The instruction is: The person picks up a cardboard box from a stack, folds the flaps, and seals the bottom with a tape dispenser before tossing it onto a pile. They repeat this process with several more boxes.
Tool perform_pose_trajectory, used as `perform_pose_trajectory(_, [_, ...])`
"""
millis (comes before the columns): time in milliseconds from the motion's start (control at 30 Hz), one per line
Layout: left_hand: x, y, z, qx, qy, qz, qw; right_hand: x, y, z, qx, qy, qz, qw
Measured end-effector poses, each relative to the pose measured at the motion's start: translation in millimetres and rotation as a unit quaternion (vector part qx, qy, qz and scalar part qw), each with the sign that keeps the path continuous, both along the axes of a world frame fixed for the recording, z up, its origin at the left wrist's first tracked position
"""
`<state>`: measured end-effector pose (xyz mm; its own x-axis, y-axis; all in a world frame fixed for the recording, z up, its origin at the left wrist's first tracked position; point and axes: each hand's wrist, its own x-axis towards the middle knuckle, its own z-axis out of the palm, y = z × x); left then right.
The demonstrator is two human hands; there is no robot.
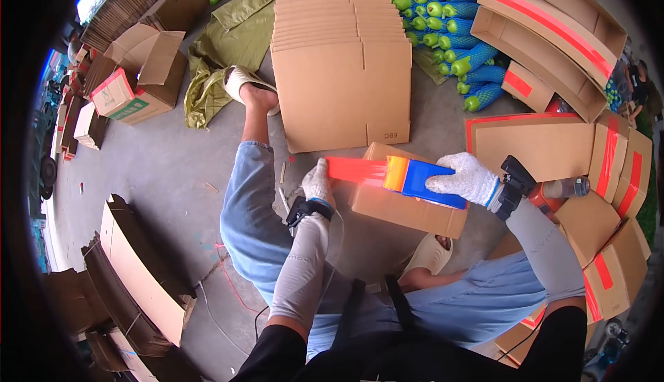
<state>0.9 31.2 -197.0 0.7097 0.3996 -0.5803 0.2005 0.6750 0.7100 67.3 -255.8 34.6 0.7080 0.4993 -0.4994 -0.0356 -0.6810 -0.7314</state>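
Observation:
A blue and orange tape dispenser (423, 180) is in the grip of my right hand (467, 180), which wears a white knitted glove. From its orange end a strip of red tape (354, 168) runs left, pulled taut. My left hand (318, 183), gloved as well, has its fingers closed on the free end of that strip. Below the tape and dispenser a closed cardboard box (408, 212) sits tilted between my legs, partly covered by them in this view.
Ahead lies a stack of flattened cardboard sheets (339, 85). Green produce in blue netting (449, 29) is piled behind it. Boxes with red tape (612, 157) crowd the right side. An open carton (142, 78) stands far left, folded cardboard (142, 264) nearer, cables (211, 306) on the floor.

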Motion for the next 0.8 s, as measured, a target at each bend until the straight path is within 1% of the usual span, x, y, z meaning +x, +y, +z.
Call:
perform_pose_trajectory(33, [-3,-10,-11,0.035,0.045,-0.027,0.998,0,0,1,0.004,-0.007,0.001,1.000])
perform_pose_trajectory(67, [-6,-22,-40,0.037,0.052,-0.052,0.997,-1,1,1,0.009,-0.014,0.001,1.000])
perform_pose_trajectory(133, [-11,-41,-56,0.088,0.062,-0.200,0.974,-2,1,0,0.026,-0.027,0.001,0.999])
perform_pose_trajectory(167, [-7,-31,-94,0.210,0.065,-0.318,0.922,-2,-1,-2,0.036,-0.033,0.001,0.999])
perform_pose_trajectory(200, [-3,-13,-150,0.324,0.066,-0.426,0.842,-3,-4,-3,0.045,-0.037,0.002,0.998])
perform_pose_trajectory(267, [-7,-6,-165,0.418,0.090,-0.452,0.783,-2,-6,-6,0.025,-0.043,0.001,0.999])
perform_pose_trajectory(300, [-9,-10,-126,0.405,0.114,-0.378,0.825,-2,-5,-7,0.015,-0.047,0.002,0.999])
perform_pose_trajectory(333, [-4,-24,-64,0.324,0.065,-0.294,0.897,0,-6,-10,0.023,-0.063,0.006,0.998])
perform_pose_trajectory(367, [0,-39,2,0.238,0.007,-0.208,0.949,1,-8,-15,0.030,-0.080,0.008,0.996])
perform_pose_trajectory(400, [7,-26,7,-0.073,-0.094,-0.246,0.962,-2,-10,-18,0.036,-0.091,0.007,0.995])
perform_pose_trajectory(433, [7,-37,34,0.099,-0.143,-0.294,0.940,-1,-12,-20,0.039,-0.081,0.014,0.996])
perform_pose_trajectory(467, [6,-48,59,0.265,-0.189,-0.333,0.885,-1,-11,-18,0.040,-0.099,0.029,0.994])
perform_pose_trajectory(500, [9,-51,39,0.262,-0.326,-0.312,0.853,0,-8,-16,0.022,-0.107,0.037,0.993])
perform_pose_trajectory(567, [9,-54,72,0.128,-0.153,-0.329,0.923,2,1,-2,-0.026,-0.106,0.057,0.992])
perform_pose_trajectory(600, [10,-55,89,0.057,-0.064,-0.314,0.945,5,7,6,-0.053,-0.096,0.071,0.991])
perform_pose_trajectory(667, [11,-54,66,0.022,-0.113,-0.285,0.952,9,8,4,-0.042,-0.065,0.070,0.995])
perform_pose_trajectory(700, [13,-51,56,0.125,-0.138,-0.317,0.930,10,10,12,-0.062,-0.045,0.075,0.994])
perform_pose_trajectory(733, [15,-47,44,0.226,-0.162,-0.341,0.898,11,12,15,-0.079,0.002,0.076,0.994])
perform_pose_trajectory(767, [18,-42,15,0.354,-0.181,-0.328,0.857,15,12,13,-0.132,-0.035,0.106,0.985])
perform_pose_trajectory(800, [18,-48,36,0.418,-0.129,-0.337,0.834,19,9,11,-0.184,-0.071,0.136,0.971])
